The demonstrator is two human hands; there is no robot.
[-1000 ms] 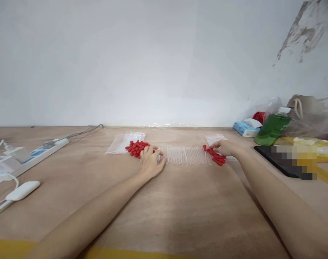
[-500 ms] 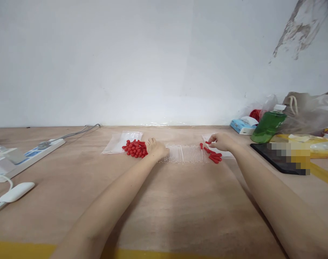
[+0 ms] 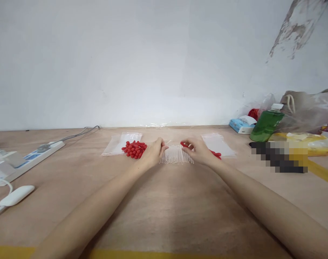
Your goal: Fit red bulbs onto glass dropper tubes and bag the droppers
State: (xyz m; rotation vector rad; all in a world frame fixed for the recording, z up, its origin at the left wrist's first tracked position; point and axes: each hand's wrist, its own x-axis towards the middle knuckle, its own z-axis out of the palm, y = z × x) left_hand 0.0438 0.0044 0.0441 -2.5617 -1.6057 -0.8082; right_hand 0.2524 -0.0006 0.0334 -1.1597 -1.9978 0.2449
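Note:
Between thumb and fingertips, my left hand [image 3: 153, 151] pinches a thin clear tube [image 3: 168, 142] whose end points up and away. My right hand [image 3: 199, 151] has its fingers closed on a red rubber dropper bulb [image 3: 183, 144], a short gap from the tube. Beneath and between both hands lies a row of thin clear tubes [image 3: 175, 155], side by side on the table. A pile of red rubber bulbs [image 3: 134, 149] sits just left of my left hand. A few more red bulbs [image 3: 215, 154] lie by my right wrist, partly hidden by it.
Clear plastic bags lie flat at left [image 3: 112, 144] and right [image 3: 218, 144]. Farther right are a tissue pack [image 3: 241, 126], a green bottle [image 3: 266, 125], a blurred-out dark phone [image 3: 277, 158] and a yellow package [image 3: 301, 144]. A white power strip [image 3: 37, 156] stands at left.
My right hand has moved left from the loose red bulbs to the tubes, carrying one bulb. My left hand has lifted slightly and now holds up a clear tube.

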